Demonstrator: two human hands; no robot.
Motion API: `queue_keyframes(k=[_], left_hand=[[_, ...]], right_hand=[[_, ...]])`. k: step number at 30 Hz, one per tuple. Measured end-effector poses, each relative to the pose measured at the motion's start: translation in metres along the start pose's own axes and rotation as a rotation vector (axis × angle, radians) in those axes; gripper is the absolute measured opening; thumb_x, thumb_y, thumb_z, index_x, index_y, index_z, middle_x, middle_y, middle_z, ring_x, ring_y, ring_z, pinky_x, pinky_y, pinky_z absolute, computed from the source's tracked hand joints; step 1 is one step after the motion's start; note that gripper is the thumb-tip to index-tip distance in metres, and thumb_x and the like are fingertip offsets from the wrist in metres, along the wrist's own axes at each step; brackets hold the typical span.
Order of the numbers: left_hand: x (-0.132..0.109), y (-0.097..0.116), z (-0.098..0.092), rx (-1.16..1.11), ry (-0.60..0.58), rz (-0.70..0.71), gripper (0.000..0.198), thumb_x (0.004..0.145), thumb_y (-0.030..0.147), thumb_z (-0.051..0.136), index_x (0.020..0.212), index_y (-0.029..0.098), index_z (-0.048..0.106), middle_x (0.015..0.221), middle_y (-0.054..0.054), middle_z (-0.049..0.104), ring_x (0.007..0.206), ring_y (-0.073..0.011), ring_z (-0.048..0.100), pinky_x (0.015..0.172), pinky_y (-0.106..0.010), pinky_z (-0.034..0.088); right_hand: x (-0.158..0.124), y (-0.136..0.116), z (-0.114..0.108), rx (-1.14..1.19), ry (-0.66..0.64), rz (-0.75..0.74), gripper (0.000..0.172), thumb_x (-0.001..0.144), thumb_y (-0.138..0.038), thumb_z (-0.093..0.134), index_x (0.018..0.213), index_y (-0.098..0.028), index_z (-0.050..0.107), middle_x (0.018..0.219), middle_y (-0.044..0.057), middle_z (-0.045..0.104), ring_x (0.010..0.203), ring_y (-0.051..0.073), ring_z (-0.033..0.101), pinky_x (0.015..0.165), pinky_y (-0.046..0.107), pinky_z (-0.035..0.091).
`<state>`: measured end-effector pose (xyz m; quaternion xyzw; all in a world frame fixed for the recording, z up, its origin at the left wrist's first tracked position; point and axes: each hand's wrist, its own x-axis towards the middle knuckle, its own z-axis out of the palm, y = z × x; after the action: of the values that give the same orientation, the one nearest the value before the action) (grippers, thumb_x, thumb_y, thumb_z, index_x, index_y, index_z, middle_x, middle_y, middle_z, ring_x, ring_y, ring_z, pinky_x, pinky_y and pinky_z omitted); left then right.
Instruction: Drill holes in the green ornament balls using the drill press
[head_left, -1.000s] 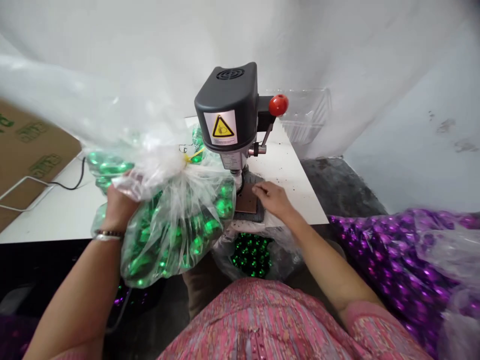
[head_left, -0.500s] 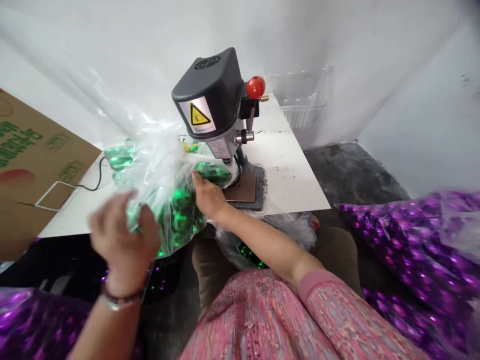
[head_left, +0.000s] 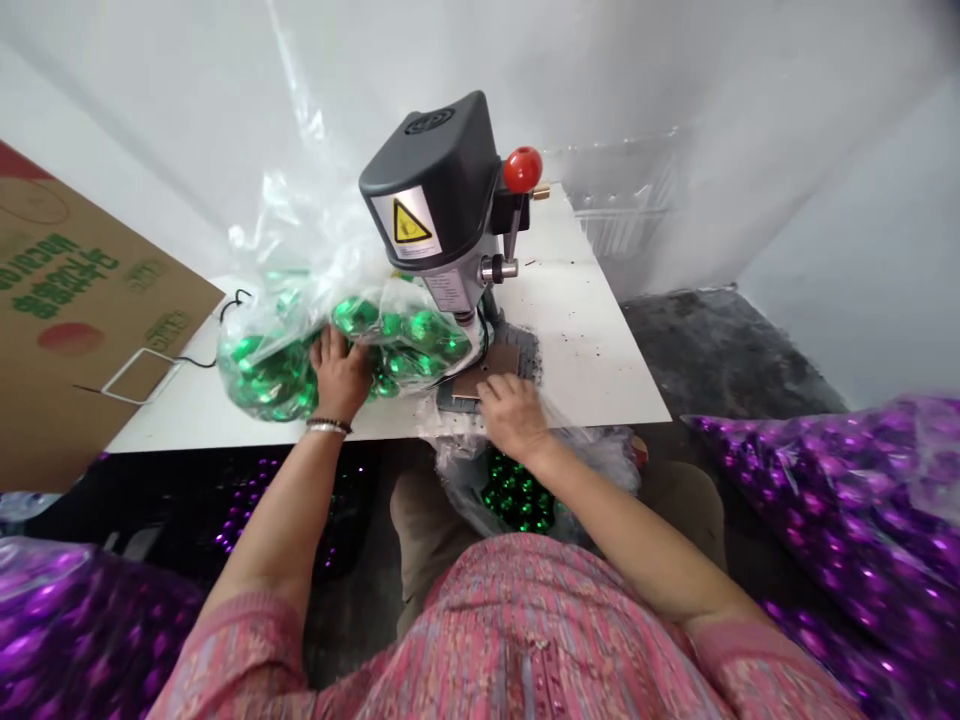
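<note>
A clear plastic bag of shiny green balls point(head_left: 270, 375) lies on the white table, left of a small bench drill press point(head_left: 431, 190). My left hand point(head_left: 343, 380) presses into the bag's near side with its fingers apart, among the balls and loose film. At the front edge of the brown board point(head_left: 487, 370) on the drill's base rests my right hand point(head_left: 516, 412), fingers slightly bent and loosely apart. Its thumb is hidden. Below it, an open plastic bag of small green shiny pieces point(head_left: 517, 495) sits at my lap.
A printed cardboard box point(head_left: 82, 310) stands at the left with a white wire loop on it. Purple shiny balls in clear bags lie at the right point(head_left: 840, 500) and lower left point(head_left: 82, 630). The drill's red-knobbed lever point(head_left: 523, 170) sticks out rightward. Dark crumbs dot the table point(head_left: 600, 380).
My left hand has moved forward and right onto the bag. My right hand has left the bag for the board. The green bag now lies further back on the table.
</note>
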<state>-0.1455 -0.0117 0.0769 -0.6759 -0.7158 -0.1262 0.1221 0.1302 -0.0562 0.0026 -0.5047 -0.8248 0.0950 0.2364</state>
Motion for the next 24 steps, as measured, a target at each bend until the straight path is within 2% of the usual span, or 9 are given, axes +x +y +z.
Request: queue_keyframes(k=[1,4,6,8,10,14,19,22,24], left_hand=[[0.014,0.002,-0.003,-0.018,-0.019,0.057,0.051,0.091,0.025,0.052,0.139,0.010,0.056,0.162,-0.019,0.029,0.152,-0.0361,0.020,0.120,-0.057,0.018],[0.044,0.009,-0.006,-0.072,0.056,0.036,0.047,0.088,0.018,0.053,0.133,0.014,0.062,0.162,-0.012,0.034,0.152,-0.0346,0.021,0.120,-0.058,0.017],[0.052,0.012,-0.005,-0.089,0.057,0.002,0.043,0.087,0.020,0.052,0.126,0.010,0.065,0.157,-0.011,0.042,0.150,-0.0326,0.025,0.119,-0.056,0.019],[0.050,0.013,-0.002,-0.079,0.011,0.009,0.045,0.091,0.026,0.044,0.123,0.002,0.065,0.151,-0.013,0.048,0.146,-0.0320,0.031,0.116,-0.053,0.024],[0.037,0.012,0.002,-0.037,-0.029,0.028,0.047,0.091,0.025,0.040,0.122,0.000,0.065,0.148,-0.015,0.049,0.141,-0.0343,0.036,0.112,-0.053,0.028],[-0.009,0.018,0.012,0.061,-0.010,-0.004,0.045,0.083,0.013,0.051,0.126,0.010,0.067,0.145,-0.022,0.050,0.134,-0.0380,0.045,0.109,-0.055,0.035],[-0.070,0.055,0.024,0.016,0.142,-0.063,0.035,0.092,0.029,0.052,0.119,0.022,0.073,0.135,-0.020,0.057,0.125,-0.0366,0.051,0.106,-0.054,0.037],[-0.083,0.076,0.033,-0.032,0.140,-0.039,0.036,0.091,0.033,0.056,0.123,0.025,0.071,0.138,-0.020,0.053,0.130,-0.0385,0.046,0.107,-0.055,0.035],[-0.077,0.082,0.038,-0.062,0.101,-0.027,0.042,0.089,0.034,0.060,0.130,0.027,0.067,0.145,-0.020,0.047,0.135,-0.0404,0.041,0.109,-0.057,0.032]], right_hand=[[-0.002,0.012,0.001,-0.030,0.013,0.023,0.041,0.096,-0.028,0.044,0.128,-0.009,0.062,0.127,0.023,0.060,0.114,0.032,0.050,0.091,0.045,0.040],[-0.004,0.036,0.005,-0.098,0.026,0.008,0.043,0.093,-0.034,0.052,0.128,-0.011,0.062,0.129,0.020,0.061,0.112,0.030,0.050,0.089,0.042,0.037],[-0.005,0.042,0.008,-0.132,0.036,-0.023,0.041,0.094,-0.036,0.053,0.126,-0.013,0.064,0.126,0.016,0.064,0.109,0.028,0.051,0.088,0.039,0.035],[-0.005,0.044,0.011,-0.161,0.060,-0.039,0.041,0.095,-0.037,0.050,0.125,-0.014,0.065,0.125,0.014,0.065,0.107,0.026,0.051,0.088,0.039,0.034],[-0.007,0.044,0.014,-0.185,0.087,-0.045,0.042,0.096,-0.040,0.049,0.125,-0.016,0.065,0.126,0.012,0.065,0.107,0.026,0.050,0.087,0.038,0.032],[-0.008,0.051,0.015,-0.221,0.135,-0.049,0.041,0.096,-0.041,0.048,0.126,-0.019,0.065,0.126,0.010,0.066,0.106,0.024,0.050,0.085,0.038,0.029],[-0.008,0.070,0.010,-0.254,0.187,-0.048,0.038,0.097,-0.041,0.046,0.124,-0.022,0.066,0.127,0.007,0.067,0.105,0.023,0.049,0.083,0.038,0.025],[-0.008,0.083,0.006,-0.274,0.221,-0.041,0.036,0.099,-0.041,0.044,0.122,-0.025,0.067,0.127,0.004,0.068,0.106,0.023,0.049,0.084,0.038,0.022],[-0.007,0.090,0.003,-0.287,0.238,-0.040,0.035,0.099,-0.042,0.044,0.120,-0.027,0.068,0.125,0.002,0.069,0.106,0.022,0.049,0.083,0.037,0.021]])
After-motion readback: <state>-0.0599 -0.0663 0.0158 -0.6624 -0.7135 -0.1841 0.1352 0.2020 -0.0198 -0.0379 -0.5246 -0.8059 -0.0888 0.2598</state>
